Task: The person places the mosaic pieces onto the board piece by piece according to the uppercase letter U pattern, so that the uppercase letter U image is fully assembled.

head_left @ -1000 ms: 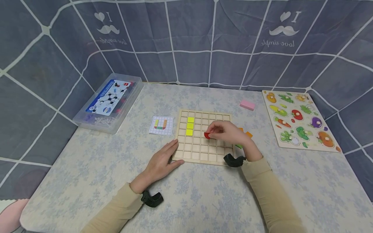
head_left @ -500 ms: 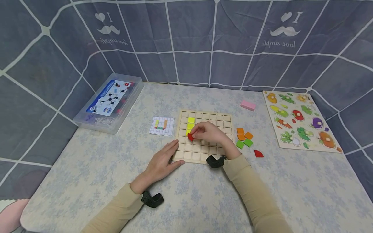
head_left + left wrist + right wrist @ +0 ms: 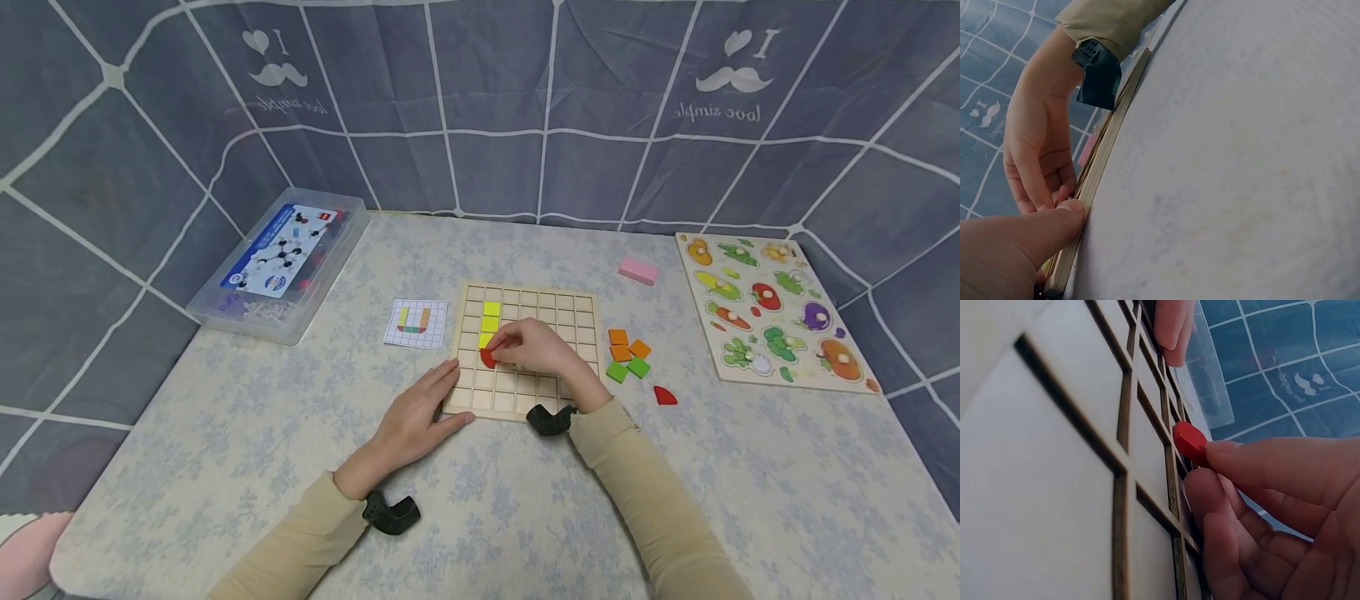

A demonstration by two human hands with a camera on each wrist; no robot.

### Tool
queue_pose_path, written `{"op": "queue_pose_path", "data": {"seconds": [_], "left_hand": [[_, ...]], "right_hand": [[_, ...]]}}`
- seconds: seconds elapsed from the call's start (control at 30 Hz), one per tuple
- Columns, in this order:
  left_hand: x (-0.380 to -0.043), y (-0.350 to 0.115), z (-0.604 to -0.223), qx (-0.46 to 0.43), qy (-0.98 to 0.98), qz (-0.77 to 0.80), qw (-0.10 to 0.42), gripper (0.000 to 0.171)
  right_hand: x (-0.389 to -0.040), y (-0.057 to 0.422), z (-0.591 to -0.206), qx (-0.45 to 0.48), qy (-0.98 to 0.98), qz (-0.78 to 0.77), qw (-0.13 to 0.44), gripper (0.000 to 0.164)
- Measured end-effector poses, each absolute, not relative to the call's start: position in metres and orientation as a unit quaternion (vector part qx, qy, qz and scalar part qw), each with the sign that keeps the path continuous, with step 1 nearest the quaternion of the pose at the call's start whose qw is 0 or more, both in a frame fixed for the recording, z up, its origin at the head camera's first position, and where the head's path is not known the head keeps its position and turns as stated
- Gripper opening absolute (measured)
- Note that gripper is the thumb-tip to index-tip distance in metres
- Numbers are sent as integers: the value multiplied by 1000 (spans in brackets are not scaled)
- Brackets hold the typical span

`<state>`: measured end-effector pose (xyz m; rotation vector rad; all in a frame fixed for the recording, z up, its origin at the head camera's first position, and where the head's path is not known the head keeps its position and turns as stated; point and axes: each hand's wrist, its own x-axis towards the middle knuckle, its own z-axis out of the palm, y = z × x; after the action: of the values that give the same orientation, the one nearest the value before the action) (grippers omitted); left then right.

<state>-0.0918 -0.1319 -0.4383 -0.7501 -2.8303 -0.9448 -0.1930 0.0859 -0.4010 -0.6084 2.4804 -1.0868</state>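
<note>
My right hand (image 3: 536, 344) pinches a red quarter-circle tile (image 3: 487, 358) between thumb and fingers, just below a column of yellow square tiles (image 3: 491, 309) set in the wooden grid board (image 3: 515, 403). In the right wrist view the red tile (image 3: 1190, 442) stands tilted at the grid's ridges; whether it touches the cell floor I cannot tell. My left hand (image 3: 412, 422) rests at the board's lower left corner, fingers straight along the left side. Its thumb (image 3: 1060, 225) lies against the board's front edge in the left wrist view.
Right of the board lie orange tiles (image 3: 618, 337), green tiles (image 3: 639, 367) and another red quarter-circle tile (image 3: 664, 396). A pattern card (image 3: 416, 337) lies left of it. Farther out are a clear plastic box (image 3: 311, 283), a pink block (image 3: 637, 271) and a vegetable puzzle board (image 3: 697, 329).
Over the last second my right hand has carried the red tile left across the board, then slightly down to below the yellow column. The loose tiles on the right came into view. My left hand stayed put.
</note>
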Motion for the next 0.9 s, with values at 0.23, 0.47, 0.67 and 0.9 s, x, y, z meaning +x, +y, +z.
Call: {"op": "queue_pose_path", "data": {"seconds": [0.23, 0.47, 0.67, 0.9], "left_hand": [[-92, -131, -438, -243, -919, -310, 33, 69], [-92, -131, -438, -242, -920, -308, 30, 70], [-92, -131, -439, -243, -920, -305, 34, 70], [-92, -132, -439, -240, -922, -302, 28, 70]], "right_hand": [[-192, 85, -401, -216, 879, -384, 181, 16], [-192, 86, -402, -226, 877, -389, 168, 15], [-190, 85, -402, -223, 875, -396, 169, 16], [-189, 84, -400, -224, 873, -397, 173, 17]]}}
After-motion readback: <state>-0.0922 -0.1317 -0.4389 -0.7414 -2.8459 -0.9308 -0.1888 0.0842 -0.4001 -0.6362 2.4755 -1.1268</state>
